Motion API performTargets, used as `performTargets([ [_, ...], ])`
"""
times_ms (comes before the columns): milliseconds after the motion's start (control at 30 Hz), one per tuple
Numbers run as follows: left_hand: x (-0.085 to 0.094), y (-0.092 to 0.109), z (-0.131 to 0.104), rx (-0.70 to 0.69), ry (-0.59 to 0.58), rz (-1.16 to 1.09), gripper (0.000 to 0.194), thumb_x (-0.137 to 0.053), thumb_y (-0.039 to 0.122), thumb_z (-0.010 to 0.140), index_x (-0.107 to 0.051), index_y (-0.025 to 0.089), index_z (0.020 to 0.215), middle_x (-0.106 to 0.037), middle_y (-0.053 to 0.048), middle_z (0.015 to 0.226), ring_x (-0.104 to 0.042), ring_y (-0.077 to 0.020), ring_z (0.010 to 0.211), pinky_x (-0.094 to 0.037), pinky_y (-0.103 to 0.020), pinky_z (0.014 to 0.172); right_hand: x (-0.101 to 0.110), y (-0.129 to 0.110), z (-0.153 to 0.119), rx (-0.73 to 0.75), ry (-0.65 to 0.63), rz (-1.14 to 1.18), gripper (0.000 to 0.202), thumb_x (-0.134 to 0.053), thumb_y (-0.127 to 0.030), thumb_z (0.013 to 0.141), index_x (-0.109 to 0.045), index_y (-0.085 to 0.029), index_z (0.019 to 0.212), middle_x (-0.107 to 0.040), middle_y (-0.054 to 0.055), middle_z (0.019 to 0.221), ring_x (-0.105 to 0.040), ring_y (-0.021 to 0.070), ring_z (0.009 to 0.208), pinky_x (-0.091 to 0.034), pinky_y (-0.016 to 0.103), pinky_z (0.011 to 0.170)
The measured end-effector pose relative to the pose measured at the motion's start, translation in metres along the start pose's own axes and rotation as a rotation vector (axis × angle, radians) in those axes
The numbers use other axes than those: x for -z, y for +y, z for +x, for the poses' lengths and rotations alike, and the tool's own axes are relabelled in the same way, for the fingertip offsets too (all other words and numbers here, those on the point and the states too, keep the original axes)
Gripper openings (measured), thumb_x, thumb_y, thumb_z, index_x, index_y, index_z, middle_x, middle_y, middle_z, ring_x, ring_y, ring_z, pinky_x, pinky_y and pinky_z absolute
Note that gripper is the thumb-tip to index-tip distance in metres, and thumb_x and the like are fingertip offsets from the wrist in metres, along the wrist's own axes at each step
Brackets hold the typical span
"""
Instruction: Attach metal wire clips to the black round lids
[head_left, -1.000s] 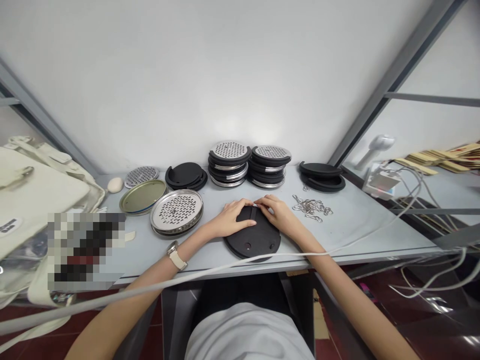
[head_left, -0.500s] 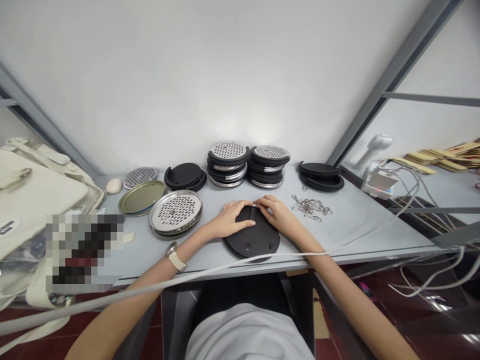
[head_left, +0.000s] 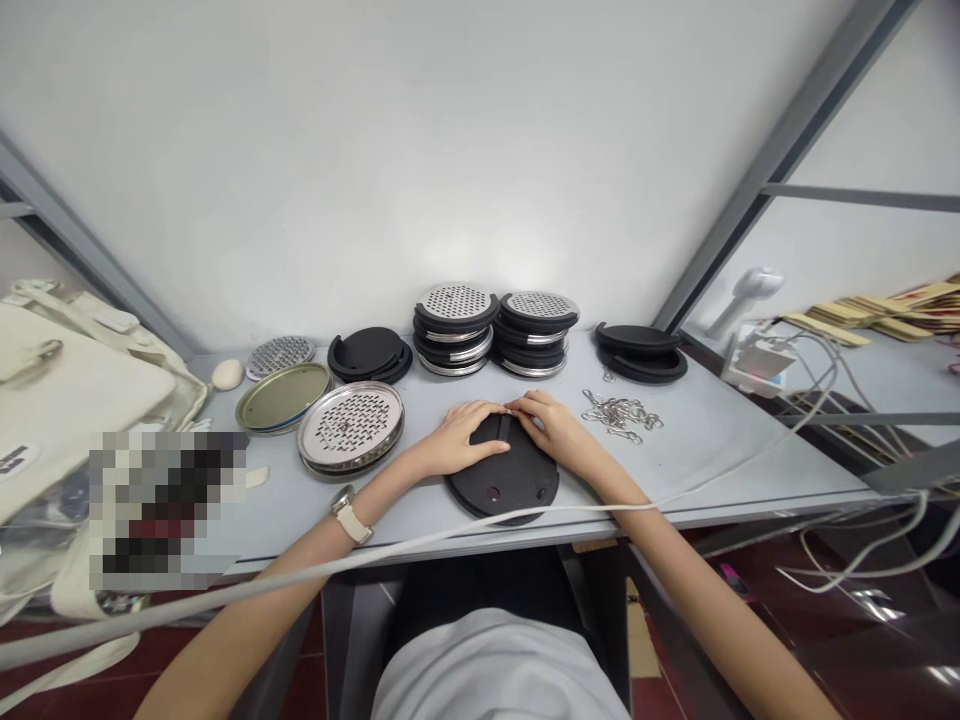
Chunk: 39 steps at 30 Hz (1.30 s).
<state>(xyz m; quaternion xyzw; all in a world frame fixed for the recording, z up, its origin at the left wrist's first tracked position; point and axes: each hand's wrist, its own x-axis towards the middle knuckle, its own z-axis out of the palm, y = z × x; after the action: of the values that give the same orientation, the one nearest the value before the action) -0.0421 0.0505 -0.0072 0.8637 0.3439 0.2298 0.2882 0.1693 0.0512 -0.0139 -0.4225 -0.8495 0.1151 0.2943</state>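
Observation:
A black round disc [head_left: 510,478] lies near the table's front edge, with a small hole and a knob on its near side and a straight strip at its far side. My left hand [head_left: 466,438] holds its far left edge, thumb lying across the top. On the far right edge, the bent fingers of my right hand [head_left: 551,425] press beside the left fingertips. Whether a small part sits between the fingertips is hidden. Left of the disc is a silver perforated plate [head_left: 356,420] on a round rim. Small metal clips [head_left: 622,412] lie in a heap to the right.
Two stacks of black rings and perforated plates [head_left: 456,325] stand by the wall. More black discs [head_left: 367,352] and black rings [head_left: 643,365] lie either side. An olive lid [head_left: 285,393] and pale bag [head_left: 82,385] are leftward. A white cable [head_left: 420,538] crosses before my forearms.
Almost nothing differs. Both hands keep their place at the disc's far edge, and the whole view has shifted very slightly.

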Motion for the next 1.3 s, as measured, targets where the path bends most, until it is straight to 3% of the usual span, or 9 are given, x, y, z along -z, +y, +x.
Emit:
performTargets([
  [433, -0.0009, -0.0001, 0.0005, -0.003, 0.037, -0.044, 0.049, -0.061, 0.042, 0.084, -0.044, 0.026, 0.127, -0.052, -0.006, 0.132, -0.047, -0.0248, 0.122, -0.034, -0.042, 0.107, 0.0011, -0.001, -0.0002, 0.012, 0.001, -0.005, 0.025, -0.039, -0.017, 0.094, -0.063, -0.018, 0.1, -0.059, 0.009, 0.09, -0.057, 0.0223, 0.091, -0.048, 0.037, 0.084],
  [1300, 0.0013, 0.0059, -0.0001, 0.016, 0.043, 0.002, 0.045, -0.062, 0.041, 0.084, -0.045, 0.028, 0.124, -0.053, -0.004, 0.132, -0.045, -0.0252, 0.125, -0.029, -0.044, 0.107, -0.0005, 0.0019, 0.0, 0.018, 0.004, 0.001, 0.024, -0.04, -0.015, 0.093, -0.063, -0.017, 0.1, -0.06, 0.009, 0.09, -0.057, 0.0221, 0.09, -0.048, 0.037, 0.083],
])
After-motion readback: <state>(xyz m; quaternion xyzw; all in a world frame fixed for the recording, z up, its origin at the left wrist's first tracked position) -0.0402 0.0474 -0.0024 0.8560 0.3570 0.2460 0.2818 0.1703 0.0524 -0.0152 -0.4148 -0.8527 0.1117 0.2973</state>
